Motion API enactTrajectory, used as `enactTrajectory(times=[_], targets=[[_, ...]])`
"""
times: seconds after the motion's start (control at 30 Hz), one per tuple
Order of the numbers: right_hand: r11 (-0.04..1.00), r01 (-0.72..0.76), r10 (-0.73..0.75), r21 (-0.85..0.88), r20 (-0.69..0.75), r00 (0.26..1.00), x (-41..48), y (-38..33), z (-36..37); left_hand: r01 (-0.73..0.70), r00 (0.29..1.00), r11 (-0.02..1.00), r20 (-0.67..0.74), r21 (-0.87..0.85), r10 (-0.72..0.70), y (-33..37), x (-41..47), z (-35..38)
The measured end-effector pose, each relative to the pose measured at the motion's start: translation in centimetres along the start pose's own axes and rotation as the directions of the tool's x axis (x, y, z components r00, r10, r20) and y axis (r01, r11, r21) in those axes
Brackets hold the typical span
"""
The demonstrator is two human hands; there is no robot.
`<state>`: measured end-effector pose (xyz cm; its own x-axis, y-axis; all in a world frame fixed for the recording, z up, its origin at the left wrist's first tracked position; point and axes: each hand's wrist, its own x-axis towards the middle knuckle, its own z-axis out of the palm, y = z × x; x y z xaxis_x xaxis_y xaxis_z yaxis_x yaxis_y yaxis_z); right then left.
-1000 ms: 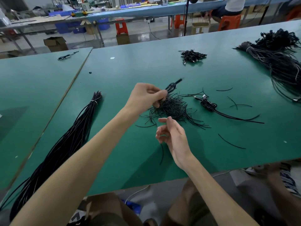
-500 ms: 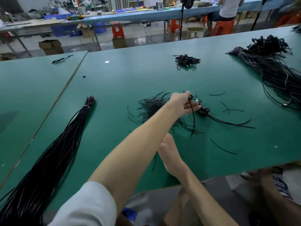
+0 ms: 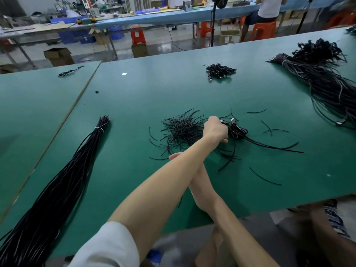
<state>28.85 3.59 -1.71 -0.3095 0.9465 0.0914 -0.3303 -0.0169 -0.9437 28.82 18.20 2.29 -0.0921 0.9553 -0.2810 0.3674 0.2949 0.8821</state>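
Note:
My left arm reaches across my right arm. My left hand (image 3: 215, 130) has its fingers curled on a small coiled black cable (image 3: 238, 132) with a plug end, lying on the green table (image 3: 154, 89). The coil's loose tails trail off to the right. A tangled pile of short black ties (image 3: 182, 131) lies just left of that hand. My right hand (image 3: 200, 177) rests low on the table under my left forearm. Only its back and a fingertip show, so its grip is hidden.
A long tied bundle of black cables (image 3: 63, 174) runs along the left. A big cable heap (image 3: 327, 81) fills the far right, and a small pile of finished coils (image 3: 219, 70) lies at the back. Loose ties (image 3: 264, 177) are scattered on the right. A seated person (image 3: 267, 8) is far behind.
My left hand moved right from the tie pile, across my right arm, down onto the coiled cable. My right hand stayed low and is now covered by the left forearm.

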Motion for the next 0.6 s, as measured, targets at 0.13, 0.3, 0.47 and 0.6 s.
enactTrajectory(times=[0.13,0.3,0.47,0.6], targets=[[0.995,-0.071,0.071,0.07,-0.002,0.997,0.2,0.8,-0.3,-0.014,1.0,0.984,0.017,-0.175,0.017,-0.2,0.1,0.7],[0.995,-0.091,0.092,0.051,-0.009,0.996,0.3,0.9,-0.3,-0.03,0.987,0.992,0.156,-0.122,0.049,0.1,-0.6,0.7],[0.991,-0.116,0.112,-0.067,-0.06,0.992,1.0,1.0,0.4,-0.13,0.986,0.983,0.085,-0.131,0.142,-0.3,-1.9,-4.8],[0.995,-0.1,0.098,-0.028,-0.062,0.993,0.9,1.2,0.4,-0.185,0.963,0.974,-0.175,0.128,0.206,-2.8,-3.1,-13.3]])
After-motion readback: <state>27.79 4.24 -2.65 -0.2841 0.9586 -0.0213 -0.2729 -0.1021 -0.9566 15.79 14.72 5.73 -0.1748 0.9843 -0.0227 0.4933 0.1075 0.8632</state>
